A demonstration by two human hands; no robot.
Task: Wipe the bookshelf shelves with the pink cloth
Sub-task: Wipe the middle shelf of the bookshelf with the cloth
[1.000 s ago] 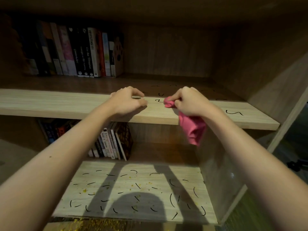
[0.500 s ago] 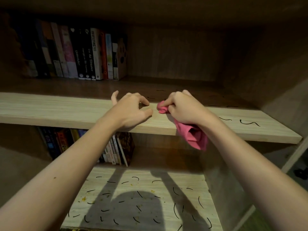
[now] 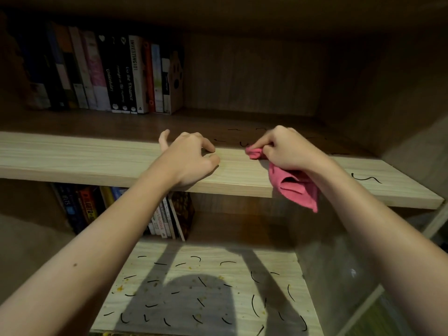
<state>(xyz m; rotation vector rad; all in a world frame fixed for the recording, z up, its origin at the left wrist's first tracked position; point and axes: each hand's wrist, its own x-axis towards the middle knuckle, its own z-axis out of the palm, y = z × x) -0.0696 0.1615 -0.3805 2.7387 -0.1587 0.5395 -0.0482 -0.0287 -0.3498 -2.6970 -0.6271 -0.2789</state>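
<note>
My right hand (image 3: 283, 149) grips the pink cloth (image 3: 294, 189) and presses its bunched end onto the upper wooden shelf (image 3: 72, 158); the rest of the cloth hangs over the shelf's front edge. My left hand (image 3: 191, 158) rests beside it on the same shelf, fingers curled, holding nothing. Short black curved marks (image 3: 366, 178) lie on the shelf around and to the right of the cloth. The lower shelf (image 3: 274, 260) carries several more black marks and yellowish crumbs.
A row of upright books (image 3: 116, 76) stands at the back left of the upper shelf. More books (image 3: 167, 217) stand at the back of the lower shelf. The bookcase's side wall (image 3: 388, 93) closes the right.
My right hand and the cloth shifted slightly right along the upper shelf, away from my left hand. The view has moved closer to the shelf.
</note>
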